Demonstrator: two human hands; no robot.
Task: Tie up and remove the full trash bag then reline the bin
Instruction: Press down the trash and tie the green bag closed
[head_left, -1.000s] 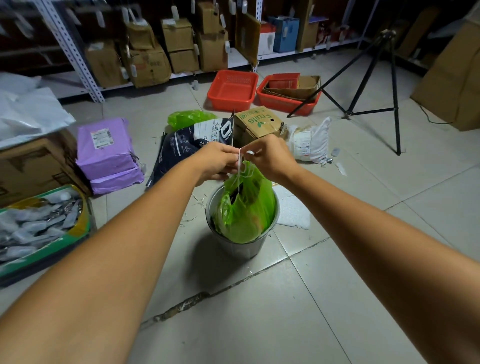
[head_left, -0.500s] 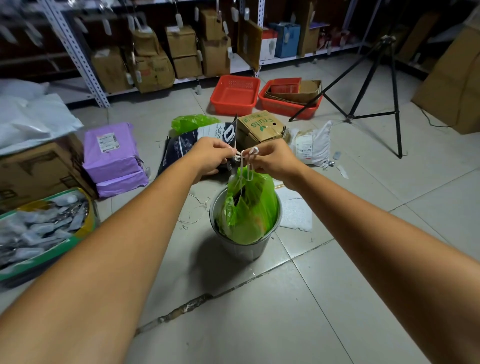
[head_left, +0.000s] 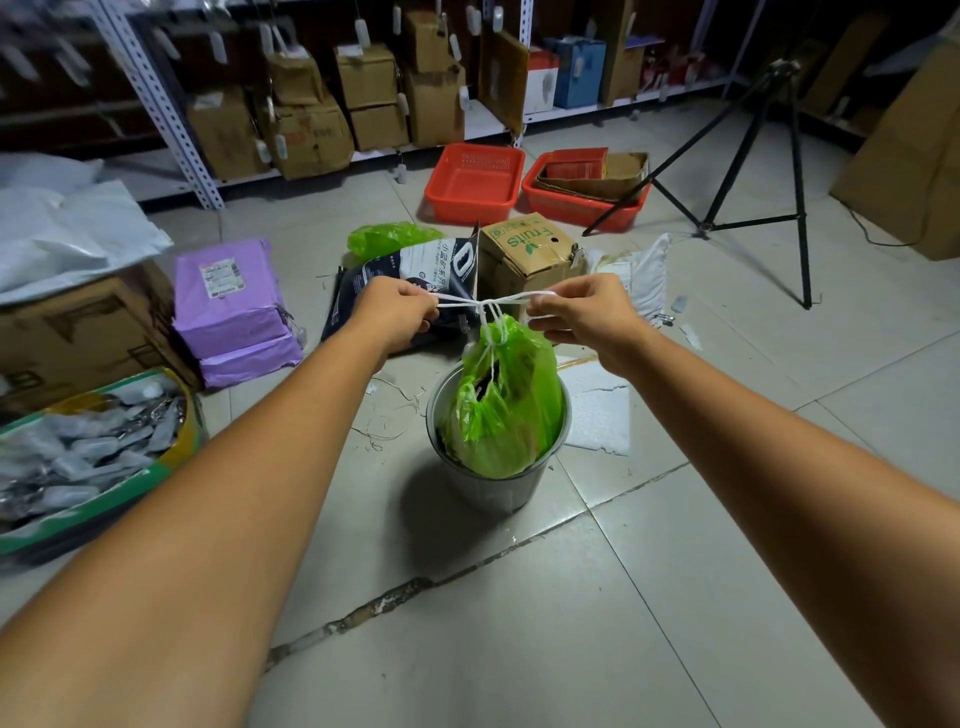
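Note:
A full green trash bag (head_left: 506, 400) sits in a round grey metal bin (head_left: 493, 486) on the tiled floor. Its neck is gathered by a white drawstring (head_left: 488, 304) stretched level above it. My left hand (head_left: 397, 312) grips the string's left end, and my right hand (head_left: 584, 314) grips its right end. Both hands are held apart over the bin, a little above the bag's top. Another green plastic bag (head_left: 387, 239) lies crumpled on the floor behind.
Behind the bin lie a dark printed sack (head_left: 410, 280), a cardboard "Fruits" box (head_left: 524, 254) and a white sack (head_left: 644, 275). Purple parcels (head_left: 228, 306) and a tub of packets (head_left: 88, 457) lie left. Two red baskets (head_left: 475, 182), a black tripod (head_left: 748, 171) and box-filled shelves (head_left: 311, 104) stand beyond.
My hands have moved apart sideways, pulling the white drawstring taut and level. Before, they were close together over the bag's neck. The bag's top is cinched tighter.

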